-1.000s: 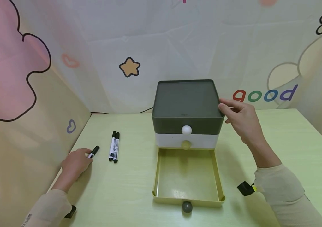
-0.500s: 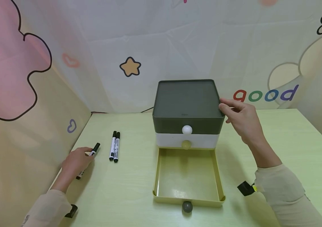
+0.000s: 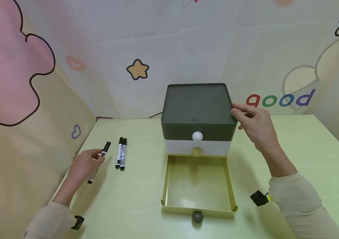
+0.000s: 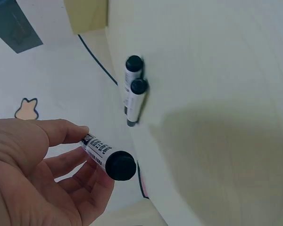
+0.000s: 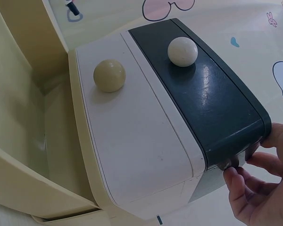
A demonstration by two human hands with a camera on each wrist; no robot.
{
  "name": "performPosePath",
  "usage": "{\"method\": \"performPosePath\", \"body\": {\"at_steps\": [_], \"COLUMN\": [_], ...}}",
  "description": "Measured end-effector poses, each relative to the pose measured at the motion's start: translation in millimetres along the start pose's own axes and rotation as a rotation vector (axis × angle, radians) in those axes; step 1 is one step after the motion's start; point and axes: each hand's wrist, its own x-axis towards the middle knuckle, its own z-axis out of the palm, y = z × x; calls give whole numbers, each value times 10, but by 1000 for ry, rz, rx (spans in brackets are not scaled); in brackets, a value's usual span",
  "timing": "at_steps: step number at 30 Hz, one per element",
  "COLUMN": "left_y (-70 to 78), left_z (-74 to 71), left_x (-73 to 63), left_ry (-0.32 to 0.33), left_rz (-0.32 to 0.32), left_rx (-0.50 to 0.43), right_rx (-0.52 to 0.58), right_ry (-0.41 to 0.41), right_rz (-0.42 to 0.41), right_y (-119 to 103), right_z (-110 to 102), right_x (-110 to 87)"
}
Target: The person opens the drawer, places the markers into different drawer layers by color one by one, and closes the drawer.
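Note:
In the head view my left hand holds a white marker with black ends between thumb and fingers, tilted over the left of the table. The left wrist view shows one black end of it facing the camera. Two similar markers lie side by side just to the right. My right hand rests its fingertips against the upper right side of a small drawer box, dark green above white. Its bottom yellow drawer is pulled out, with nothing in it.
A white knob and a yellow knob stick out from the box's front, and a grey knob from the pulled-out drawer. A printed cloth hangs behind the pale green table.
My left hand has moved slightly right and away from me, bringing the marker up off the table edge area and nearer the other two. My right hand stays at the box.

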Motion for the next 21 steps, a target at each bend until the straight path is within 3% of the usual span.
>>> {"method": "performPosePath", "body": {"at_steps": [21], "left_y": [372], "left_z": [-149], "left_x": [-143], "left_ry": [75], "left_rz": [49], "left_rx": [-98], "right_rx": [-5], "right_ry": [-2], "right_rz": [-10], "right_y": [-7], "right_z": [2], "right_x": [-2]}}
